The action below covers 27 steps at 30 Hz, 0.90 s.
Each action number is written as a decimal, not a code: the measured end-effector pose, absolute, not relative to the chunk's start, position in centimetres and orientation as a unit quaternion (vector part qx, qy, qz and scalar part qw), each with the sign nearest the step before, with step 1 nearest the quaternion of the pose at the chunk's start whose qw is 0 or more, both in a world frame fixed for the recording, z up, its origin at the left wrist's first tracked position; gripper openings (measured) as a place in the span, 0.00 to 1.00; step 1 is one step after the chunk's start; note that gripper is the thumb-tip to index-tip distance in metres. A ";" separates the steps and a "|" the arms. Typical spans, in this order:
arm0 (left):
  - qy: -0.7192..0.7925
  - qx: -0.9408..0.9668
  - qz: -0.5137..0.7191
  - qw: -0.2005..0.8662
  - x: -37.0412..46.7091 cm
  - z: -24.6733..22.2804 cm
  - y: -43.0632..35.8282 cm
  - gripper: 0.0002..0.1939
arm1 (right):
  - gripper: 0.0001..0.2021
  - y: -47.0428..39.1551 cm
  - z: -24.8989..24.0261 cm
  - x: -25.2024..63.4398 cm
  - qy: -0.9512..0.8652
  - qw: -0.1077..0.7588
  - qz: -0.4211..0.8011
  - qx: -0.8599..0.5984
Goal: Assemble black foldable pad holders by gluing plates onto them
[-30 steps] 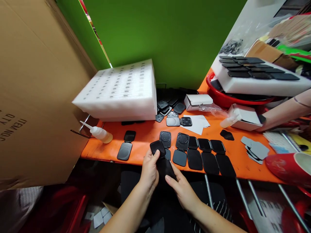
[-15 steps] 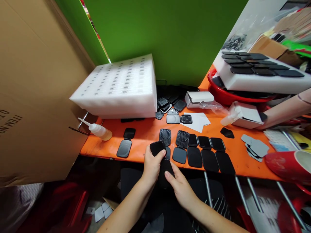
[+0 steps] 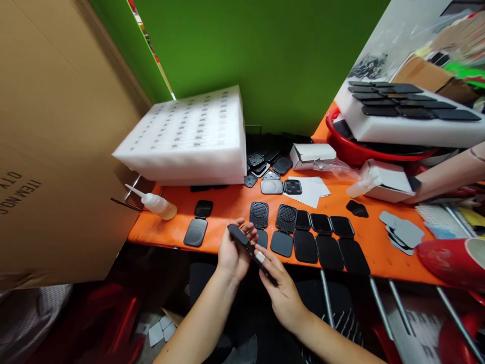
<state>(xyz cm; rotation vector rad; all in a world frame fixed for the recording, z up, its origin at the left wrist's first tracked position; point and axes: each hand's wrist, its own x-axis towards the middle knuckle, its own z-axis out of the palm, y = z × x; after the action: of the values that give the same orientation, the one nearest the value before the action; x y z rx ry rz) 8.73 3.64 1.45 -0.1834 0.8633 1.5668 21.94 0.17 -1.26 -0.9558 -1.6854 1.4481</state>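
Note:
Between my hands, over the table's front edge, a black hinged two-part piece (image 3: pixel 239 236) is tilted edge-on, with a small pale patch near its lower part. My left hand (image 3: pixel 230 258) cradles the upper part, its fingers curled behind it. The lower part is pinched by my right hand (image 3: pixel 278 285). Just beyond them, a hinged piece with a round ribbed pattern (image 3: pixel 259 215) lies open on the orange table (image 3: pixel 223 215). To its right is a row of several similar open pieces (image 3: pixel 329 251), and another open one (image 3: pixel 195 232) lies to the left.
A white foam block (image 3: pixel 185 136) stands at the back left, near a glue bottle (image 3: pixel 159 206). Black parts (image 3: pixel 256 161) are piled behind. On the right are small white boxes (image 3: pixel 388 181), a red basin (image 3: pixel 350 146), grey plates (image 3: pixel 401 230) and a red cup (image 3: pixel 447 258).
The black piece has been turned from showing its flat faces to nearly edge-on. My left fingers now show behind it, and my right hand has shifted its hold slightly.

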 end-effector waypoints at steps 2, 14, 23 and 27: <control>0.337 -0.086 0.682 0.643 8.2 1.6 3.6 0.16 | 0.25 0.4 -1.5 22.3 -0.748 0.363 0.442 -0.337; 0.252 -0.076 0.681 0.684 7.7 1.8 3.4 0.17 | 0.35 0.5 -2.2 22.9 -0.862 0.358 0.199 -0.299; 0.259 -0.083 0.680 0.681 7.9 1.9 3.3 0.18 | 0.24 0.1 -2.5 22.1 -0.739 0.371 0.452 -0.333; 0.334 0.003 0.671 0.662 8.1 1.8 2.9 0.13 | 0.15 0.4 -1.2 21.2 -0.406 0.346 0.749 -0.392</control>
<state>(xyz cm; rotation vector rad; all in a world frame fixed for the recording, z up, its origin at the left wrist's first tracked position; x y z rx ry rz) 8.14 2.85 1.81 0.0067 0.7545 1.5182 21.17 0.42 -1.17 -1.0185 -1.0533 1.9452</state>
